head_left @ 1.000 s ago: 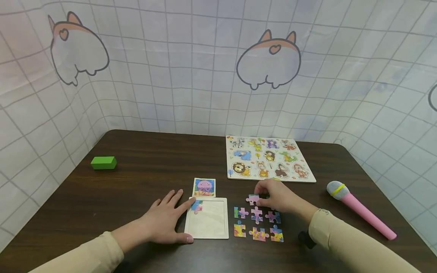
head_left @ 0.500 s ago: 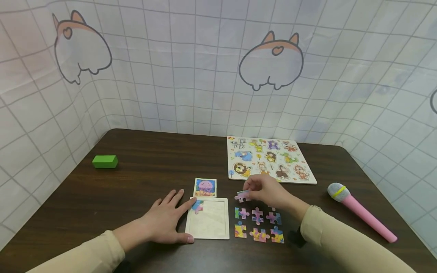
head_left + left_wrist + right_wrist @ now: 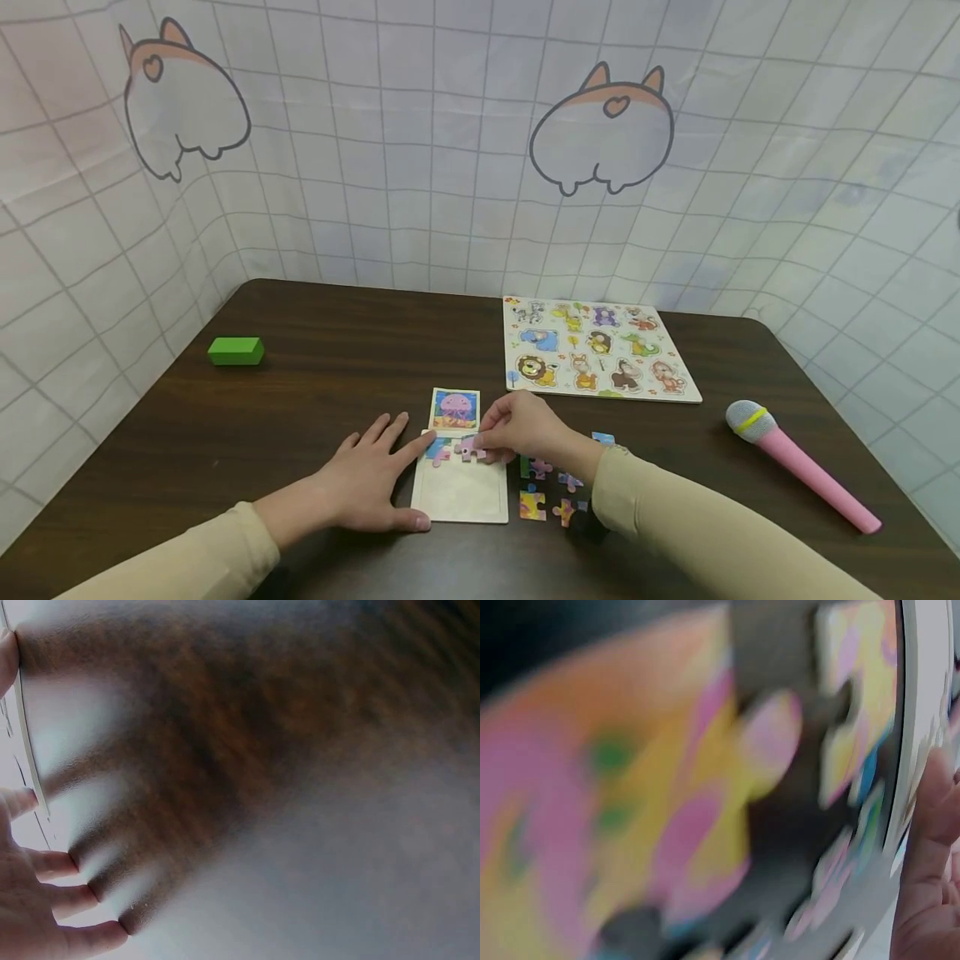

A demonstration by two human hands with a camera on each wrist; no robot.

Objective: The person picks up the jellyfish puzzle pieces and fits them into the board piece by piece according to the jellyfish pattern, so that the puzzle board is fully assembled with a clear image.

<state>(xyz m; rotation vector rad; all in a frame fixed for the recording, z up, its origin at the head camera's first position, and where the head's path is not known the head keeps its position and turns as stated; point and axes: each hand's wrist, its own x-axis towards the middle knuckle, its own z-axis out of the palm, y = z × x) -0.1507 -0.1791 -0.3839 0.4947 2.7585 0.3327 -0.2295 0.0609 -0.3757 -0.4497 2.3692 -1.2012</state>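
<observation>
In the head view my left hand (image 3: 367,493) lies with its fingers spread on the table. Its index fingertip and thumb touch the left edge of a white puzzle tray (image 3: 459,500). My right hand (image 3: 522,427) pinches a pink jigsaw piece (image 3: 468,450) over the tray's upper part. Left of that piece, a blue and pink corner piece (image 3: 436,452) sits in the tray's upper left corner. Whether the pinched piece touches the tray, I cannot tell. A card with a pink jellyfish (image 3: 455,407) lies against the tray's far edge.
Several loose jigsaw pieces (image 3: 533,506) lie right of the tray, partly hidden by my right arm. Behind them is an animal puzzle board (image 3: 600,348). A pink toy microphone (image 3: 810,473) lies at the right, and a green block (image 3: 236,351) at the far left.
My right hand has picked up the pink jigsaw piece from the loose pieces and carried it left over the tray. The left hand has stayed at the tray's edge.
</observation>
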